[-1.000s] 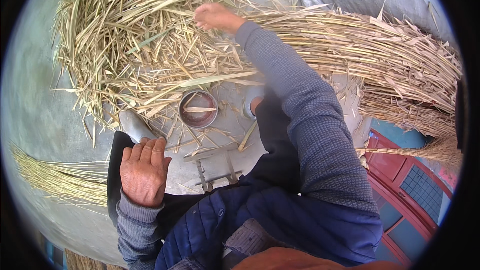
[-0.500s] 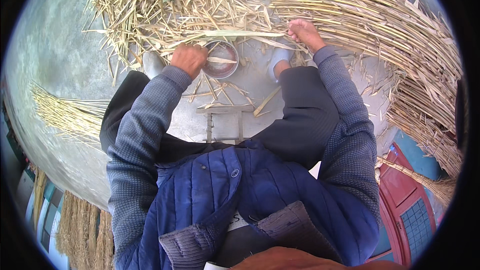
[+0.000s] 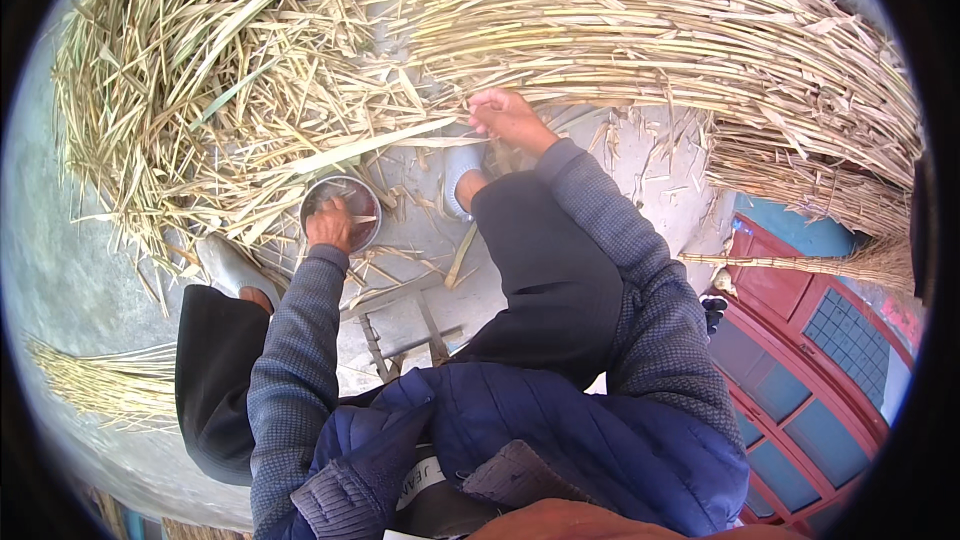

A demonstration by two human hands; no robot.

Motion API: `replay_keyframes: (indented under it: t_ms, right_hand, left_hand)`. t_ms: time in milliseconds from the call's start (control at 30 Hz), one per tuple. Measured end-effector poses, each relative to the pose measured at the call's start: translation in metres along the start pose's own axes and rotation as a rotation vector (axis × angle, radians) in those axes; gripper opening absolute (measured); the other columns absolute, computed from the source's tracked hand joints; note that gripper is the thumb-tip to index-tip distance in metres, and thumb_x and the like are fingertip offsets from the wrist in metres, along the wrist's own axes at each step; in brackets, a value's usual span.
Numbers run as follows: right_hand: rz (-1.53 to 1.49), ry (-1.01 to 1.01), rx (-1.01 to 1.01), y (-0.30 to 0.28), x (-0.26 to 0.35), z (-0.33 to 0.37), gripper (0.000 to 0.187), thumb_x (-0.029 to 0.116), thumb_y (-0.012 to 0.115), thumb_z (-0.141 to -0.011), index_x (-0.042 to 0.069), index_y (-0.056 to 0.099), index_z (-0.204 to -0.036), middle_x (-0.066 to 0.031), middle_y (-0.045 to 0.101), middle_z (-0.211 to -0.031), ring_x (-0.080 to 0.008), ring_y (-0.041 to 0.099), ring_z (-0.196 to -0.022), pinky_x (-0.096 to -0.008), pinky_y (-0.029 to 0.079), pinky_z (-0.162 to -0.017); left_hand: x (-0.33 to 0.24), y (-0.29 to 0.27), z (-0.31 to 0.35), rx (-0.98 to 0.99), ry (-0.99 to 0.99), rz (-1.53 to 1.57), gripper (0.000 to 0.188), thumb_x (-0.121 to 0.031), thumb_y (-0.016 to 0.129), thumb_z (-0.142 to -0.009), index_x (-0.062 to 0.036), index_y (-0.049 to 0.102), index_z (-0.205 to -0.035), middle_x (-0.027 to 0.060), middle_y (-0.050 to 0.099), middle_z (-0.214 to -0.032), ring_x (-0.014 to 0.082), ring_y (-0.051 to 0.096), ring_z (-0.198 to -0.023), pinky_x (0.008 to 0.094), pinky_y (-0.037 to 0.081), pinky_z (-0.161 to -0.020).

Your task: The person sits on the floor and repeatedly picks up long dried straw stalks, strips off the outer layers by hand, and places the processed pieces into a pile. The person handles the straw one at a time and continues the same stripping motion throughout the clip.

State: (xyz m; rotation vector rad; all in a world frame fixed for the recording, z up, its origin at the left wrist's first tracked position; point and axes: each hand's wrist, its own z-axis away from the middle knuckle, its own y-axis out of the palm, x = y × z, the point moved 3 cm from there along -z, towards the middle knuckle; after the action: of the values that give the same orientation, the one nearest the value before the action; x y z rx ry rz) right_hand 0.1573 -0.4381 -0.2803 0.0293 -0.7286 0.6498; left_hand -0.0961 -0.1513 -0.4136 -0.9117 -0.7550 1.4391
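Observation:
My left hand [image 3: 328, 224] reaches into a small round metal bowl [image 3: 345, 198] on the concrete ground; whether its fingers hold anything I cannot tell. My right hand [image 3: 507, 119] is closed on dry straw stalks at the near edge of a long bundle of pale stalks [image 3: 690, 50]. A loose heap of dry leaves and stalks [image 3: 200, 80] lies to the left of it. I sit with both knees apart, in dark trousers and a blue padded jacket.
A small metal stand [image 3: 415, 325] sits on the ground between my legs. A tied sheaf of straw [image 3: 95, 385] lies at the lower left. A broom-like bundle [image 3: 830, 265] lies at right beside a red door with blue panes [image 3: 820, 370].
The view has shifted. My left hand moved from my knee down into the metal bowl. My right hand drew back from the far heap to the near edge of the long bundle.

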Motion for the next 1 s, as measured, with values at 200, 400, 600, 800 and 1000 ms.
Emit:
replay_keyframes:
  t_ms: [200, 400, 600, 800, 1000]
  right_hand:
    - [-0.179, -0.133, -0.067, -0.020, 0.031, 0.006, 0.030, 0.013, 0.060, -0.097, -0.001, 0.060, -0.123, -0.0082, 0.070, -0.100, -0.0088, 0.063, -0.078, -0.0226, 0.051, -0.067]
    - [-0.344, -0.500, -0.590, -0.090, 0.097, 0.030, 0.034, 0.006, 0.064, -0.094, -0.005, 0.055, -0.124, -0.0097, 0.070, -0.097, -0.0094, 0.064, -0.073, -0.0218, 0.051, -0.058]
    - [-0.567, -0.502, -0.861, -0.163, 0.147, 0.055, 0.027, 0.004, 0.064, -0.089, -0.008, 0.055, -0.112, -0.0116, 0.064, -0.086, -0.0157, 0.065, -0.069, -0.0237, 0.052, -0.053]
    - [-0.741, -0.350, -0.829, -0.180, 0.164, 0.037, 0.013, 0.004, 0.064, -0.090, -0.004, 0.057, -0.098, -0.0119, 0.064, -0.081, -0.0177, 0.066, -0.067, -0.0247, 0.054, -0.054]
    - [-0.529, -0.629, -0.767, -0.158, 0.195, 0.066, 0.018, 0.014, 0.066, -0.093, -0.003, 0.059, -0.095, -0.0122, 0.069, -0.077, -0.0136, 0.065, -0.062, -0.0258, 0.053, -0.052]
  left_hand:
    - [0.007, -0.019, -0.001, 0.049, 0.253, 0.125, 0.010, -0.012, 0.062, -0.081, -0.0063, 0.064, -0.089, 0.0165, 0.071, -0.082, 0.0332, 0.072, -0.074, 0.0440, 0.056, -0.062]
    - [0.022, -0.140, -0.034, -0.214, 0.263, -0.048, 0.016, -0.009, 0.067, -0.076, -0.0094, 0.056, -0.089, 0.0108, 0.066, -0.085, 0.0292, 0.069, -0.077, 0.0404, 0.056, -0.064]
    - [0.087, -0.264, -0.030, -0.503, 0.192, -0.103, 0.034, -0.003, 0.060, -0.082, -0.0036, 0.058, -0.117, 0.0136, 0.066, -0.106, 0.0295, 0.068, -0.088, 0.0396, 0.057, -0.071]
    - [0.086, -0.343, 0.036, -0.544, 0.220, -0.005, 0.004, -0.008, 0.064, -0.081, -0.0107, 0.063, -0.084, 0.0114, 0.064, -0.073, 0.0313, 0.066, -0.069, 0.0421, 0.051, -0.060]
    - [0.074, -0.394, 0.105, -0.605, 0.106, 0.319, 0.017, -0.023, 0.072, -0.085, -0.0087, 0.062, -0.081, 0.0127, 0.066, -0.072, 0.0336, 0.066, -0.067, 0.0425, 0.050, -0.058]
